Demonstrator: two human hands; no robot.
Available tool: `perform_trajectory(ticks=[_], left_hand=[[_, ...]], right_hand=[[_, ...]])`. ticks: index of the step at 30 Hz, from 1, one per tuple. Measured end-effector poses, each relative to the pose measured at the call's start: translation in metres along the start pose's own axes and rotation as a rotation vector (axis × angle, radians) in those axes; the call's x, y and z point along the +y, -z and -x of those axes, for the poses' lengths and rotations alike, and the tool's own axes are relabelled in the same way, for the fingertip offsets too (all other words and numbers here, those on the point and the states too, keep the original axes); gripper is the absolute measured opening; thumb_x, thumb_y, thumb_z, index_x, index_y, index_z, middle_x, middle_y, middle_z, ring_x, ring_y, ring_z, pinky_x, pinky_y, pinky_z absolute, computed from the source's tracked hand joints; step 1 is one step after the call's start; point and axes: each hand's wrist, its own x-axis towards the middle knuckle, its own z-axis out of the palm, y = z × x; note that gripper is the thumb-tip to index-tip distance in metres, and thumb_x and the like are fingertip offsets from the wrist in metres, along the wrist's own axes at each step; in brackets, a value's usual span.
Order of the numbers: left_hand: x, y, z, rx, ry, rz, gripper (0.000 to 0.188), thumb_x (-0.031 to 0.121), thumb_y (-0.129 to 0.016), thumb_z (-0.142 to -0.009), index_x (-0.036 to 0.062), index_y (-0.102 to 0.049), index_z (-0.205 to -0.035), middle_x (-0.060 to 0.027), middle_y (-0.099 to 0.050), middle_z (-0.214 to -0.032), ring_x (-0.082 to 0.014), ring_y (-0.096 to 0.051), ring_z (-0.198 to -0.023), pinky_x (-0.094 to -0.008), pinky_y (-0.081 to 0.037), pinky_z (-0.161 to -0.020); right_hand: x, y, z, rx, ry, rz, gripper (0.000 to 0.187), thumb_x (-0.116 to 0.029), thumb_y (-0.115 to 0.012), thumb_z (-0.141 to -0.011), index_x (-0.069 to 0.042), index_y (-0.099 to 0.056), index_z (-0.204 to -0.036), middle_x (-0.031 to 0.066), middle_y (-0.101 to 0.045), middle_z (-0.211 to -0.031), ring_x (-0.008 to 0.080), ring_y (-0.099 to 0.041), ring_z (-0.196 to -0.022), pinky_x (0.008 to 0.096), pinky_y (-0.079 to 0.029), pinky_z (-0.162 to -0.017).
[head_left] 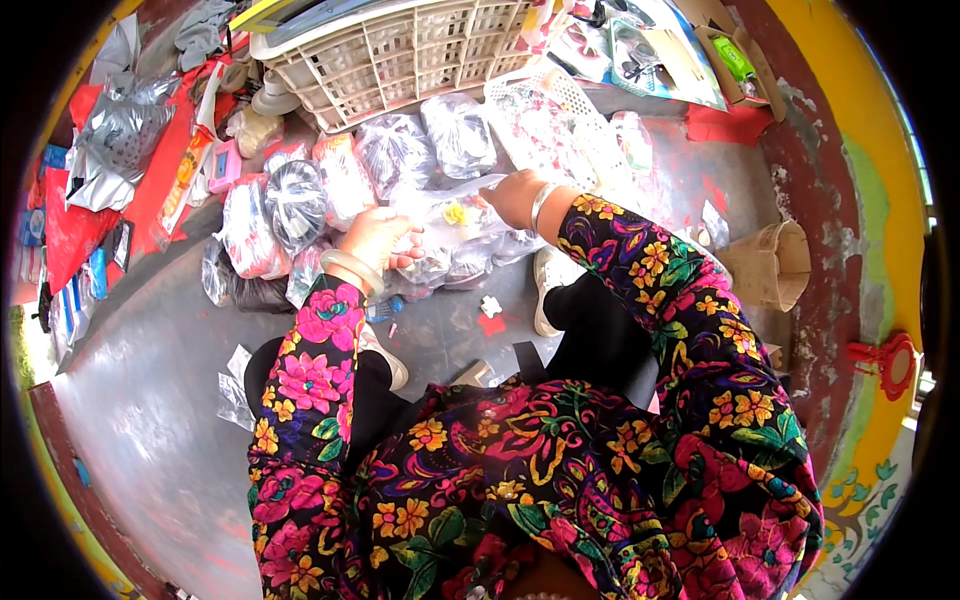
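A clear plastic bag (437, 216) with a small yellow piece (455, 214) stretches between my hands. My left hand (380, 238) has its fingers curled at the bag's left edge. At the right edge, the fingers of my right hand (515, 198) are pinched together on the plastic; glare blurs the fingertips. Filled clear bags lie around and under it: one with dark contents (296, 205), one with reddish contents (343, 180), and others behind (395, 155). A white perforated basket (560, 135) stands just beyond my right hand.
A large beige crate (400, 62) stands at the back. Foil bags (120, 135) and red sheets lie at the far left. To the right is an open cardboard box (770, 265). White scraps (490, 306) lie on the grey floor by my shoes (550, 285).
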Motion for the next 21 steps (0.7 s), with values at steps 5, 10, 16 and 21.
perform_trajectory(ticks=[5, 10, 16, 21], left_hand=[[-0.009, -0.01, -0.003, -0.156, -0.149, -0.006, 0.033, 0.016, -0.049, -0.084, 0.0013, -0.047, -0.113, -0.0078, -0.057, -0.078, -0.0132, -0.057, -0.07, -0.0206, -0.046, -0.055], [-0.01, -0.024, -0.001, -0.181, -0.195, 0.032, 0.051, 0.006, -0.05, -0.079, 0.003, -0.03, -0.126, -0.01, -0.058, -0.077, -0.0125, -0.056, -0.061, -0.0216, -0.045, -0.048], [0.002, -0.014, 0.002, 0.017, -0.113, 0.108, 0.058, 0.005, -0.053, -0.077, -0.0002, -0.024, -0.127, -0.0117, -0.058, -0.076, -0.0129, -0.055, -0.055, -0.021, -0.045, -0.045], [0.003, -0.002, 0.005, -0.057, -0.041, 0.091, 0.035, 0.01, -0.055, -0.078, -0.001, -0.045, -0.109, -0.0089, -0.059, -0.077, -0.0124, -0.056, -0.062, -0.0203, -0.044, -0.05]], right_hand=[[0.003, 0.0, -0.002, -0.029, 0.04, 0.023, 0.041, -0.009, -0.053, -0.074, -0.008, -0.045, -0.115, 0.0115, -0.059, -0.097, 0.0258, -0.058, -0.09, 0.0353, -0.044, -0.074], [0.01, 0.002, 0.003, 0.014, 0.038, 0.029, 0.042, -0.009, -0.055, -0.072, -0.007, -0.047, -0.113, 0.011, -0.061, -0.092, 0.026, -0.059, -0.086, 0.0365, -0.046, -0.071], [0.02, 0.023, 0.024, 0.068, 0.032, 0.06, 0.04, -0.007, -0.054, -0.071, -0.009, -0.049, -0.111, 0.0109, -0.062, -0.083, 0.0267, -0.06, -0.08, 0.037, -0.047, -0.067], [0.018, 0.034, 0.035, 0.1, 0.046, 0.018, 0.024, -0.012, -0.05, -0.074, -0.005, -0.059, -0.096, 0.0117, -0.062, -0.091, 0.0249, -0.059, -0.088, 0.0357, -0.047, -0.072]])
